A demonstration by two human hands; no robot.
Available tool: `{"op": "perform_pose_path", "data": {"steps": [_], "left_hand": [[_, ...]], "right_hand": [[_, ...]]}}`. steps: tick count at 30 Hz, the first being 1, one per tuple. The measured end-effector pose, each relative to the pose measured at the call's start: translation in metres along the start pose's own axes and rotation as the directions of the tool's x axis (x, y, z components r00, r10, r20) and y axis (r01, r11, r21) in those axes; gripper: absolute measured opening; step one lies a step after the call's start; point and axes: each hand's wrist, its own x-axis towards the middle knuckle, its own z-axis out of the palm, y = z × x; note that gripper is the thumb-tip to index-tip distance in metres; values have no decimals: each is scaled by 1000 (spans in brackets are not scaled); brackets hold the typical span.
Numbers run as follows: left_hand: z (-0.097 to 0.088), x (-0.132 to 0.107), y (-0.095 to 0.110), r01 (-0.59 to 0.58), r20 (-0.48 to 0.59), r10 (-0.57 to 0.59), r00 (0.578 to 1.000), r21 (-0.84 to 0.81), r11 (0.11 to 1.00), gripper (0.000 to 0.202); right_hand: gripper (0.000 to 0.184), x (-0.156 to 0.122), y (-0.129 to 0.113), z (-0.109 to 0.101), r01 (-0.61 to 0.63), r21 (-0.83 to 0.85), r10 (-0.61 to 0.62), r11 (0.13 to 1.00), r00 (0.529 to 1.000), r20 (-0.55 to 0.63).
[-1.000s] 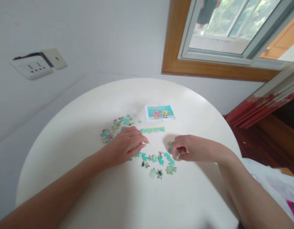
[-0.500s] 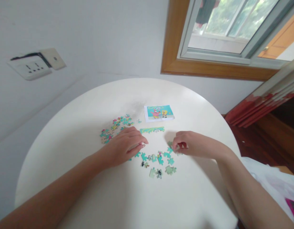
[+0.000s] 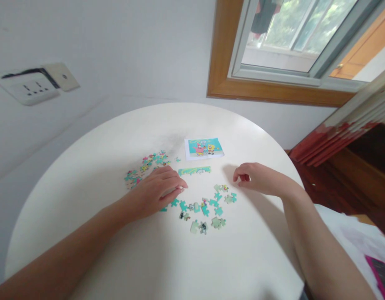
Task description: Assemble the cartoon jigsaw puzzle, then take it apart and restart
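My left hand [image 3: 156, 191] lies flat on the round white table [image 3: 192, 262], fingers stretched out together, its fingertips beside a scatter of loose teal puzzle pieces [image 3: 204, 208]. A joined strip of pieces [image 3: 194, 170] lies just beyond those fingertips. My right hand [image 3: 257, 180] hovers to the right of the scatter, fingers loosely curled, with no piece visible in it; the nearest pieces [image 3: 230, 198] lie just below and left of it. A pile of pink and teal pieces [image 3: 147, 164] sits behind my left hand. A small cartoon picture card [image 3: 204, 148] lies further back.
A wall socket [image 3: 26, 87] is on the white wall at the left. A wood-framed window [image 3: 289, 46] is at the upper right, with a striped red and cream curtain [image 3: 351, 125] beneath it. White cloth and a pink object [image 3: 378, 273] lie at the lower right.
My right hand has drawn up and to the right, away from the loose pieces, leaving two or three pieces lying where it was. My left hand has stayed put. The view shifted slightly.
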Motion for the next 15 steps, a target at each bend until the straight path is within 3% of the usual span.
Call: {"op": "perform_pose_path", "data": {"steps": [15], "left_hand": [[1, 1, 1, -10, 16, 10, 1000, 7, 1000, 19]], "right_hand": [[26, 4, -11, 3, 165, 37, -162, 986, 984, -68]]}}
